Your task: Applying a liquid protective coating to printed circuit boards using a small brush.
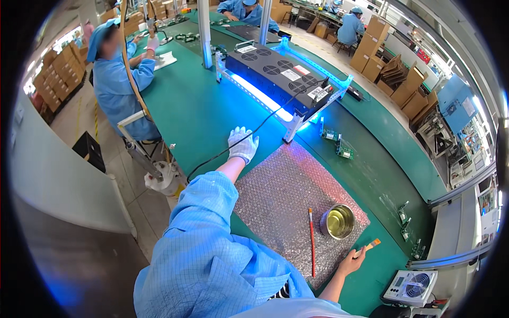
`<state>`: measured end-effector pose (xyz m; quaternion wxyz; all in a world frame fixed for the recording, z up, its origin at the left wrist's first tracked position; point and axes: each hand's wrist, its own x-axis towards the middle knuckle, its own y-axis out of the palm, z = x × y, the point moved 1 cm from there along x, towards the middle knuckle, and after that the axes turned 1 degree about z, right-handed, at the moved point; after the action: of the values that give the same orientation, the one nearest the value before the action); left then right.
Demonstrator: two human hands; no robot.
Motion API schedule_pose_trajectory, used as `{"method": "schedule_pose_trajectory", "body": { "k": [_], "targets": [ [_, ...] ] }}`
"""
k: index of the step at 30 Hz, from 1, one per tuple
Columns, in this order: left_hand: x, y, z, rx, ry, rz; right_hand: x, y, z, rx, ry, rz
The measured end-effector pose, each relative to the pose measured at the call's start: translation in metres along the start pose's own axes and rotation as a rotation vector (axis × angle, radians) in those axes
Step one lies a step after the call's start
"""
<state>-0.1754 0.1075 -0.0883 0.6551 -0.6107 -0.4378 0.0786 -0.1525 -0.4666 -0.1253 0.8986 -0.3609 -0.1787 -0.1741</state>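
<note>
My left hand (243,145), in a white glove, lies on the green tabletop with its fingers stretched out and nothing in it. A black cable (214,156) runs close beside it. My bare right hand (351,263) is closed around a flat paintbrush (373,244), whose orange bristles point away to the right. Just beyond that hand, a round metal cup (338,221) holds a yellowish clear liquid. A thin red-handled brush (312,243) lies left of the cup on a sheet of bubble wrap (273,199).
A black fan-topped lamp box (275,74) glows blue on a metal frame over the bench. Small green circuit boards (344,152) lie on the dark conveyor belt (379,177) at right. A white fan unit (409,288) stands lower right. A co-worker in blue (119,85) sits at left.
</note>
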Motion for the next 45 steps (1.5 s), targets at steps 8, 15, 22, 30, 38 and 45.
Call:
{"method": "schedule_pose_trajectory", "body": {
  "k": [8, 15, 22, 30, 38, 45],
  "targets": [
    [0.001, -0.003, -0.002, 0.036, 0.003, 0.013, -0.001, -0.001, 0.0, 0.0, 0.011, -0.027],
    [0.003, -0.005, -0.005, 0.028, 0.008, 0.021, 0.001, 0.001, 0.001, 0.04, 0.038, -0.053],
    [0.001, -0.003, -0.006, 0.023, -0.003, 0.075, -0.001, 0.001, -0.003, 0.022, 0.049, -0.054],
    [0.003, -0.006, -0.007, 0.016, 0.016, 0.047, -0.001, -0.001, 0.0, 0.034, 0.091, -0.027],
    [0.003, -0.003, -0.008, 0.05, 0.025, 0.052, -0.002, -0.001, 0.0, 0.062, 0.091, -0.039],
    [0.002, 0.006, -0.005, 0.048, 0.035, 0.005, 0.0, -0.001, 0.003, 0.075, 0.105, -0.041]
  ]
}}
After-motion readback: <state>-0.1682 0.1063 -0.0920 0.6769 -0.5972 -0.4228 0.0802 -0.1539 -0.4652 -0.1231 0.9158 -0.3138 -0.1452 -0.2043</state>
